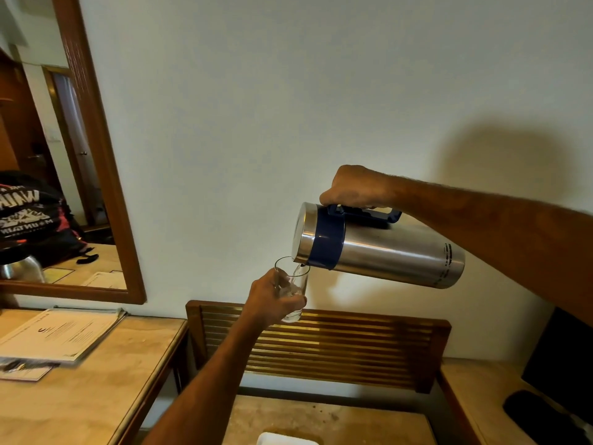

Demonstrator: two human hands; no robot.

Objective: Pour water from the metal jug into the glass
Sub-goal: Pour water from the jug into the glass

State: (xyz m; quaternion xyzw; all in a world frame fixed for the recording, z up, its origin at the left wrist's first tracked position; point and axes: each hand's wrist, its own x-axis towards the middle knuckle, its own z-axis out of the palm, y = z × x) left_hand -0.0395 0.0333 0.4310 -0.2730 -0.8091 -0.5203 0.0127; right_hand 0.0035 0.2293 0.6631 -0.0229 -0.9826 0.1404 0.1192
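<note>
A steel jug with a dark blue collar and handle hangs in the air, tipped almost level with its spout down to the left. My right hand grips the blue handle from above. A clear glass is held upright just under the spout by my left hand, whose fingers wrap its left side. A thin stream of water runs from the spout into the glass, which holds a little water.
A slatted wooden rack stands against the wall below the glass. A desk with papers lies at left under a wood-framed mirror. A dark object sits at right, and a white item at the bottom edge.
</note>
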